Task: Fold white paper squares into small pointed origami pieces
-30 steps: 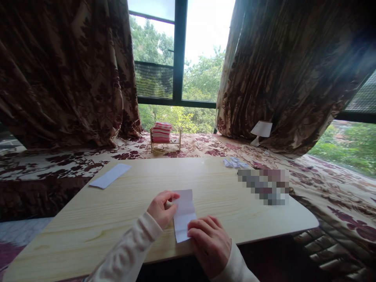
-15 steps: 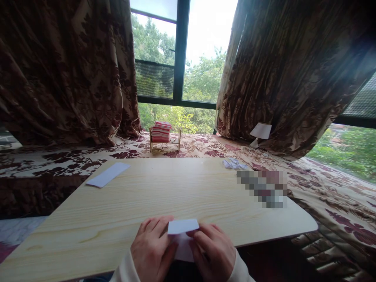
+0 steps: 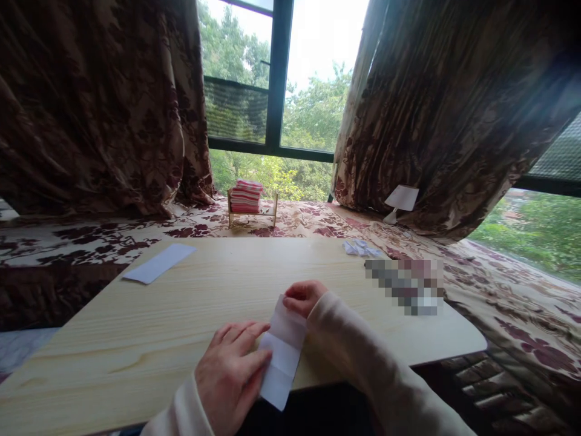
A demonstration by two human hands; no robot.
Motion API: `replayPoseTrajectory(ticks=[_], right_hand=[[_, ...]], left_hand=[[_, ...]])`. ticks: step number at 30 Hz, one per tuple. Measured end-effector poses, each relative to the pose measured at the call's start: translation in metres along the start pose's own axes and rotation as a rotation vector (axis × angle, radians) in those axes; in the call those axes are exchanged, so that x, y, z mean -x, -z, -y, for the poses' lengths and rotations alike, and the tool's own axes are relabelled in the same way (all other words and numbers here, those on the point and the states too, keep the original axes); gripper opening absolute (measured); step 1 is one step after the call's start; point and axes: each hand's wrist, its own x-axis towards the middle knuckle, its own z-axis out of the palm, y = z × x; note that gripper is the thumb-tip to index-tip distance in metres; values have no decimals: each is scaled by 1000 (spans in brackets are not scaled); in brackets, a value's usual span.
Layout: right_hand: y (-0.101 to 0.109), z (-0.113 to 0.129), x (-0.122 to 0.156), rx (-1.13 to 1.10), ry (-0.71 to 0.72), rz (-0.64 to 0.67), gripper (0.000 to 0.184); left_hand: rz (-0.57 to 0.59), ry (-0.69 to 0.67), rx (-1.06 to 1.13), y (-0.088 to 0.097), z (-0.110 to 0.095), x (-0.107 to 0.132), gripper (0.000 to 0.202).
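A creased strip of white paper slants over the near edge of the table, its fold lines running across it. My right hand is closed on the far end of the strip, fingertips pinched at its top corner. On the strip's left side lies my left hand, its thumb pressed on the paper and its fingers stretched toward the left edge. The fingertips' exact grip under the paper is hard to see.
Another white paper strip lies at the table's far left. Small folded paper pieces rest at the far right corner, near a pixelated patch. Beyond stand a small rack with striped cloths and a lamp.
My right hand has moved away from me to the strip's far end, and the folded paper is now opened out lengthwise. My left hand has stayed at its left side.
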Motion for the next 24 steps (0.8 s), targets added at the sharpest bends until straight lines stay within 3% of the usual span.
replayPoseTrajectory(ticks=[6,11,17,24], right_hand=[[18,-8,9,-355,-193,202,10],[17,-4,22,-445,-150,313,15],[4,-5,32,-83,79,156,17],[3,2,58,297,462,-92,15]], left_hand=[[19,-13,10,3,0,1,26],[28,10,28,3,-3,-3,21],[38,-19,-7,3,0,0,23],[85,-22,-42,4,-1,2,35]])
